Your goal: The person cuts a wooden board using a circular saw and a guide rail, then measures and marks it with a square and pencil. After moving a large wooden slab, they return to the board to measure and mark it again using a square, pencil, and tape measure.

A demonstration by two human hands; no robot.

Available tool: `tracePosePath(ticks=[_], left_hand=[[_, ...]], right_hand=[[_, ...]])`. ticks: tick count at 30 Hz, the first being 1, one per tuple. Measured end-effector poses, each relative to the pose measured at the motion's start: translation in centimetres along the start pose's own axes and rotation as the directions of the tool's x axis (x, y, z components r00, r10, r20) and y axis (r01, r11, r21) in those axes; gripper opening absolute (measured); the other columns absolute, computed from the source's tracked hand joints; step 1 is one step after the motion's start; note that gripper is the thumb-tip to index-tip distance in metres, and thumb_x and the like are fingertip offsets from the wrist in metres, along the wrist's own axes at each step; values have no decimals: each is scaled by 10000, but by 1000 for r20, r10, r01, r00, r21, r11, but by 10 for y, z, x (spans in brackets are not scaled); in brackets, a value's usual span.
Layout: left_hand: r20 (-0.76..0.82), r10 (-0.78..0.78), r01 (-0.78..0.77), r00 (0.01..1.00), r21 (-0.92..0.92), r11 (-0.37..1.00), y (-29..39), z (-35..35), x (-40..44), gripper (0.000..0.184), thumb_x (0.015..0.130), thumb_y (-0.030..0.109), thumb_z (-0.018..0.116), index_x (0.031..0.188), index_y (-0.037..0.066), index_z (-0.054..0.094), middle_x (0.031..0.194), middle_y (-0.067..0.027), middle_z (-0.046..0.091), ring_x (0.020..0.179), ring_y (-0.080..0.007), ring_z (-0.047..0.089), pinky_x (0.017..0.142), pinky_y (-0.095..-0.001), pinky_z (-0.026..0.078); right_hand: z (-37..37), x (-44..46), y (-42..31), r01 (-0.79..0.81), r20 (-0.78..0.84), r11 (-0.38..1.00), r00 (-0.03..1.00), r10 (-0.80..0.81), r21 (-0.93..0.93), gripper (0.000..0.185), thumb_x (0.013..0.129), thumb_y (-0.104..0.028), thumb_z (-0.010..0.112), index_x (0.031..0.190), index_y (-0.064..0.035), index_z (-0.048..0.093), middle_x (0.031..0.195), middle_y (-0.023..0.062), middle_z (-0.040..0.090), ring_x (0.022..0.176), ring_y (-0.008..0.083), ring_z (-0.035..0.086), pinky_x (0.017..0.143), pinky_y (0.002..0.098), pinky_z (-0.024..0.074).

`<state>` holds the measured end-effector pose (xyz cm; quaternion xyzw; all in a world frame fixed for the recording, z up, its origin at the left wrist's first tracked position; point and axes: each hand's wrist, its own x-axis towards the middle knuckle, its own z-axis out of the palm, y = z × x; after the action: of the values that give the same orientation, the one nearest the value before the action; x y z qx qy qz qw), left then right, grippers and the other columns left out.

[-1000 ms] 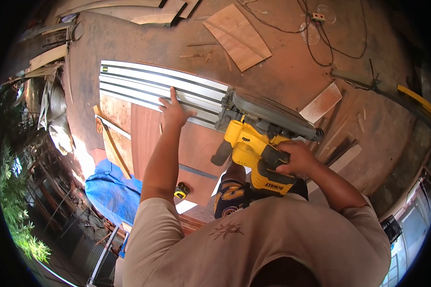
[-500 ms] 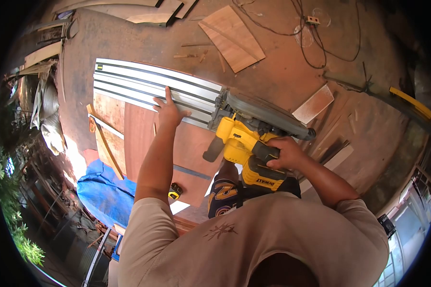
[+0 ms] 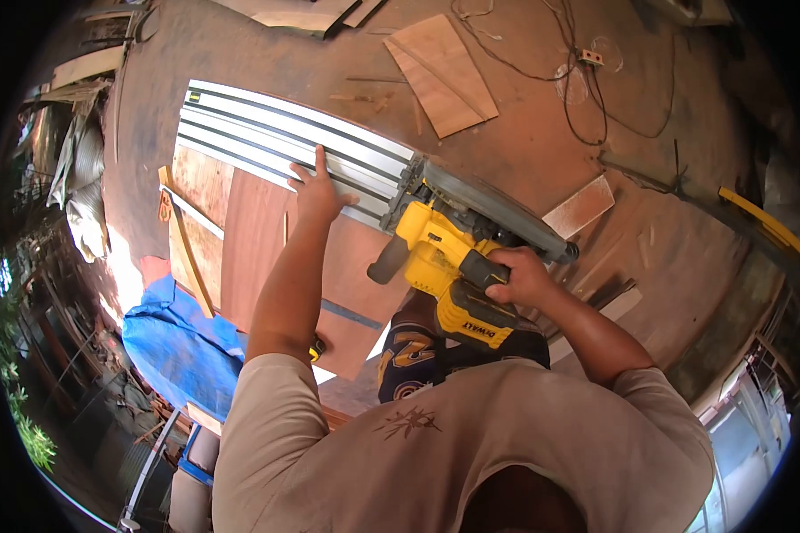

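Observation:
My right hand (image 3: 520, 275) is wrapped round the rear handle of a yellow and black DeWalt track saw (image 3: 436, 258). The saw sits at the right part of a long silver guide rail (image 3: 240, 124) with dark strips. On that rail my left hand (image 3: 318, 191) lies flat with its fingers spread, left of the saw. Beneath the rail is a reddish-brown plywood sheet (image 3: 258, 240). The saw's blade is hidden under its dark housing.
A tape measure (image 3: 316, 348) peeks out beside my left forearm. A blue tarp (image 3: 182, 351) lies at the lower left, near a wooden strip (image 3: 191, 258). Beyond the rail are a loose plywood offcut (image 3: 442, 75) and a power socket (image 3: 589, 58) with cables.
The whole view has shifted and turned slightly. Both hands keep their places on the rail and the saw. My left arm now covers most of the tape measure.

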<state>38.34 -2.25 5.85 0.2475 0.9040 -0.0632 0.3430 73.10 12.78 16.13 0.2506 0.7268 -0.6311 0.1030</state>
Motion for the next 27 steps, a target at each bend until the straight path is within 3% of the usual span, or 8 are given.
tracePosePath(ticks=[5, 14, 21, 27], left_hand=[[4, -2, 3, 1000, -18, 1000, 8, -2, -3, 1327, 585, 300, 923, 1552, 289, 13, 1501, -430, 6, 1360, -643, 114, 1072, -579, 362], [-30, 43, -42, 999, 45, 998, 18, -8, -25, 1317, 576, 367, 914, 1555, 287, 36, 1493, -432, 60, 1325, -660, 190, 989, -532, 468], [-54, 77, -74, 996, 66, 995, 19, -9, -33, 1309, 582, 418, 902, 1556, 283, 39, 1478, -443, 107, 1299, -670, 239, 999, -534, 460], [-40, 112, -108, 993, 91, 990, 19, -10, -35, 1139, 728, 416, 811, 1559, 247, 51, 1453, -472, 126, 1290, -669, 263, 1049, -554, 398]], right_hand=[[-3, 3, -1, -19, 15, 999, 1000, 20, -30, 578, 679, -544, 725, 900, -13, 663, 770, 189, 642, 736, 366, 655, 655, 401, 503], [-6, 2, -13, 29, -34, 1000, 999, -29, -3, 662, 710, -618, 680, 953, -3, 671, 772, 187, 646, 722, 328, 661, 669, 378, 506], [-2, 2, -1, 46, -43, 999, 998, -45, 17, 691, 720, -640, 663, 967, 5, 669, 769, 171, 642, 715, 283, 655, 673, 364, 499], [-4, 1, -8, 9, -45, 999, 999, -7, 43, 655, 723, -593, 681, 984, 7, 669, 784, 133, 655, 747, 214, 641, 700, 349, 497]])
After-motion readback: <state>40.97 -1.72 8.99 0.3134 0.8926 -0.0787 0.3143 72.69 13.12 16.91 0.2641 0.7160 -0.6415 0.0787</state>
